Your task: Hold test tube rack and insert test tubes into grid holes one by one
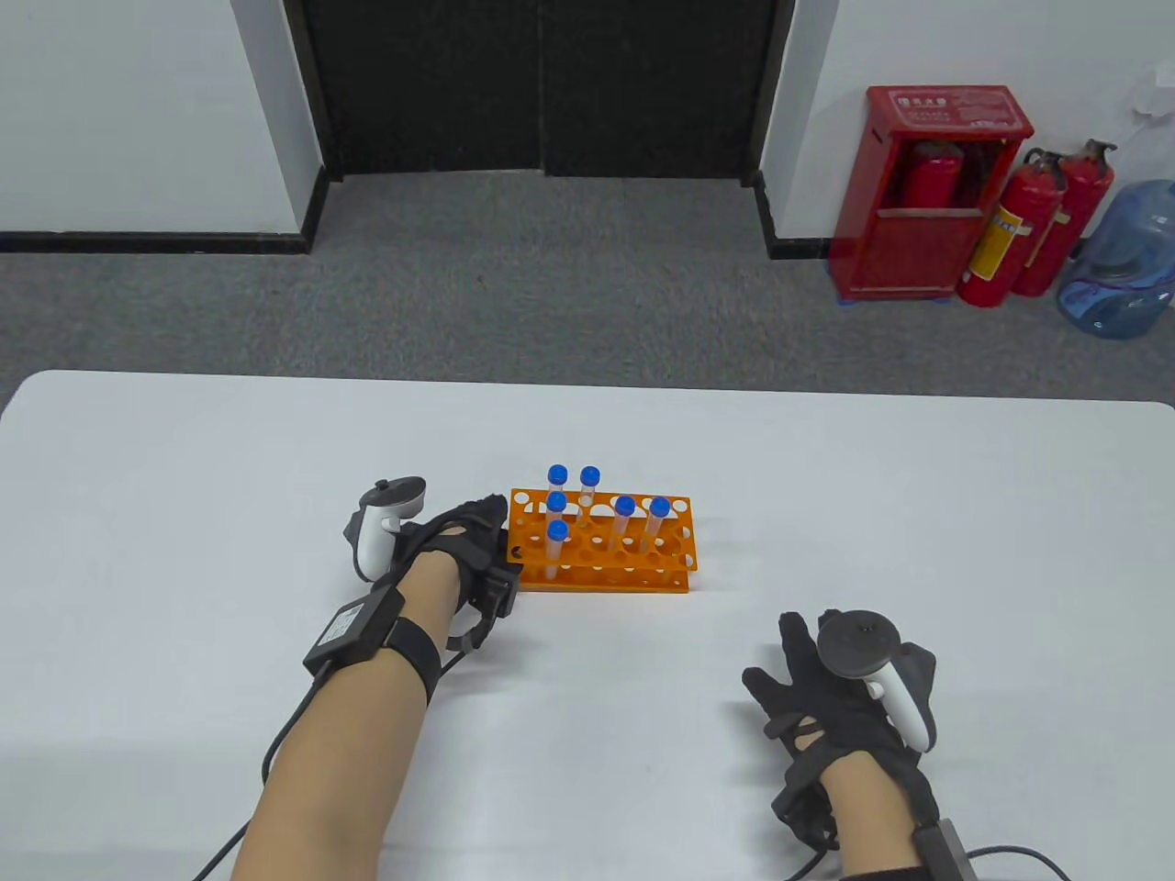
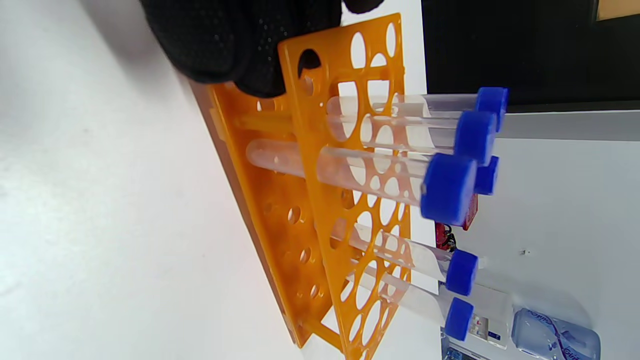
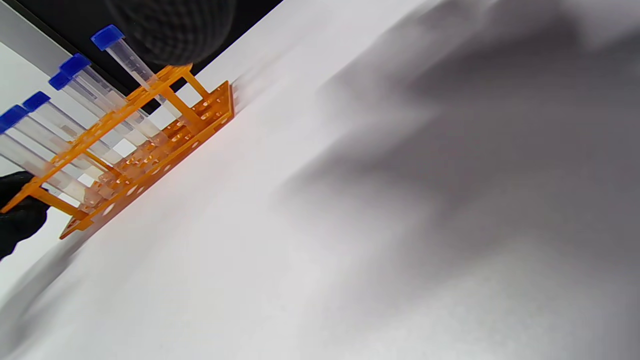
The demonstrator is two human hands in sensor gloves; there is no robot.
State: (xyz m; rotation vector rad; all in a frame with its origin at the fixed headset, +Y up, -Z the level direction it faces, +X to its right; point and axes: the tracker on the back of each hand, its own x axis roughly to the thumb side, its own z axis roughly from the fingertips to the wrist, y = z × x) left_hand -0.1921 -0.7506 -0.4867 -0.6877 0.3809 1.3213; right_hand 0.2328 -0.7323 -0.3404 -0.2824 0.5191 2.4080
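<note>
While the left hand [image 1: 459, 551] grips the left end of the orange rack [image 1: 601, 541] mid-worktop, steadying its light, stiff plastic, six slippery blue-capped tubes [image 1: 624, 523] stand inside, and the right hand [image 1: 844, 697] rests spread and empty.

One orange plastic test tube rack [image 1: 601, 543] on the white bench [image 1: 184, 514]. Six clear plastic test tubes with blue screw caps [image 1: 624, 518] standing in its holes. Two black-gloved hands. Beyond: three red fire extinguishers [image 1: 1010, 234], one blue water jug [image 1: 1124, 266].
</note>
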